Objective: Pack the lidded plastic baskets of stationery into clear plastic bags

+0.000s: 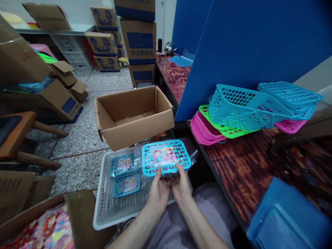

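Note:
Both hands grip a blue plastic basket (146, 157) in clear wrapping, its lattice face with a cartoon "Stick" label turned up. My left hand (158, 188) holds the near edge, thumb on top and fingers underneath. My right hand (181, 183) does the same a little further right; its fingers are partly hidden below. Under and left of them is a grey plastic crate (100, 204). Two smaller-looking wrapped blue baskets lie in it, an upper one (115, 168) and a lower one (119, 188).
An open cardboard box (137, 129) stands beyond the crate. On the wood-patterned table (228, 166) at right are blue baskets (233, 100), a green one (230, 133), stacked pink ones (203, 131) and blue plastic bags (287, 221). A wooden stool (18, 135) is at left.

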The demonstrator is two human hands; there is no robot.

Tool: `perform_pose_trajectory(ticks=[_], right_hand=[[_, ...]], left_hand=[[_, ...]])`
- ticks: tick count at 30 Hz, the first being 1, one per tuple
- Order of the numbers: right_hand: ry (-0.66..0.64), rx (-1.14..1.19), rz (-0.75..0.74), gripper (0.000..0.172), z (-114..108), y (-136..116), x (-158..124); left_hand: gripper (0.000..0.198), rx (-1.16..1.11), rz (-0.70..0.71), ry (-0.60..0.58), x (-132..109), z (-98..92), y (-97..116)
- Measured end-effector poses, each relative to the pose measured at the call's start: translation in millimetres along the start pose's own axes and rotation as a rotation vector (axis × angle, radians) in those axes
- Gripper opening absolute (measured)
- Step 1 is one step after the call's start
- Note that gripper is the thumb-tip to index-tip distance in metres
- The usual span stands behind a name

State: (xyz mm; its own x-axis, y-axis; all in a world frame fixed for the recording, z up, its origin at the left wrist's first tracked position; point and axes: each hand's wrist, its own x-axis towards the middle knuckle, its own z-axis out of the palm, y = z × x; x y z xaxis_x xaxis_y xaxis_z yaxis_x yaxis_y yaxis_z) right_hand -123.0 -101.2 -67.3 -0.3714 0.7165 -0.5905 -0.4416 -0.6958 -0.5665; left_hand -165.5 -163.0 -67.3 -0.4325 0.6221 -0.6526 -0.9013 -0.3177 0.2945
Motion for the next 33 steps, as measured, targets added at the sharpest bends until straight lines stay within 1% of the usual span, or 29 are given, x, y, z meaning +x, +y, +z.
perform_pose_trajectory(ticks=[2, 4, 7, 10, 12, 14, 16, 18, 20, 22, 23, 25, 27, 29, 31, 33], right_hand=[[-0.002, -0.004, -0.008, 0.076, 2.0, 6.0, -2.5], [-0.024, -0.017, -0.015, 0.079, 3.2, 10.7, -4.9], [-0.077, -0.061, -0.02, 0.082, 4.9, 15.6, -9.5], [-0.119, -0.096, -0.004, 0.082, 5.2, 20.6, -14.7], [-0.165, -0.115, 0.039, 0.077, 2.2, 24.9, -17.4], [-0.213, -0.144, 0.105, 0.069, -5.5, 29.0, -18.8], [-0.216, -0.186, 0.194, 0.062, -18.8, 31.5, -18.3], [-0.162, -0.22, 0.297, 0.062, -37.0, 31.3, -15.5], [-0.095, -0.253, 0.389, 0.068, -57.6, 28.4, -10.2], [-0.06, -0.291, 0.447, 0.072, -77.6, 23.6, -3.0], [-0.053, -0.31, 0.465, 0.071, -86.4, 20.8, 0.9], [-0.043, -0.336, 0.503, 0.063, -100.3, 15.6, 8.9], [-0.019, -0.35, 0.539, 0.052, -108.4, 12.2, 16.0], [0.004, -0.368, 0.564, 0.046, -111.1, 11.6, 21.3], [0.011, -0.388, 0.582, 0.045, -110.1, 13.5, 24.6], [0.01, -0.4, 0.6, 0.048, -107.6, 16.4, 26.8]], left_hand=[[0.032, -0.025, 0.029, 0.085, 2.2, -1.0, 6.4], [0.024, -0.038, 0.052, 0.128, 2.6, -3.7, 12.7], [0.021, -0.035, 0.05, 0.104, 1.1, -9.3, 22.2], [0.022, -0.048, 0.079, 0.072, -0.1, -16.2, 31.8], [0.025, -0.049, 0.117, 0.061, -0.1, -23.8, 38.3], [0.027, -0.037, 0.136, 0.047, 0.1, -37.2, 44.8], [0.027, -0.031, 0.128, 0.048, 0.6, -58.6, 50.7], [0.025, -0.037, 0.107, 0.073, 2.0, -88.1, 55.8], [0.025, -0.025, 0.089, 0.12, 5.3, -122.9, 60.3], [0.024, 0.005, 0.08, 0.182, 10.9, -159.3, 65.1], [0.024, 0.013, 0.079, 0.217, 14.4, -177.0, 67.7], [0.023, 0.014, 0.073, 0.283, 22.2, -210.3, 73.1], [0.023, 0.008, 0.052, 0.342, 30.2, -240.2, 78.0], [0.022, 0.008, 0.025, 0.396, 37.2, -266.7, 81.4], [0.021, 0.005, 0.004, 0.444, 42.4, -289.4, 83.1], [0.021, -0.005, -0.014, 0.484, 46.4, -307.6, 83.9]])
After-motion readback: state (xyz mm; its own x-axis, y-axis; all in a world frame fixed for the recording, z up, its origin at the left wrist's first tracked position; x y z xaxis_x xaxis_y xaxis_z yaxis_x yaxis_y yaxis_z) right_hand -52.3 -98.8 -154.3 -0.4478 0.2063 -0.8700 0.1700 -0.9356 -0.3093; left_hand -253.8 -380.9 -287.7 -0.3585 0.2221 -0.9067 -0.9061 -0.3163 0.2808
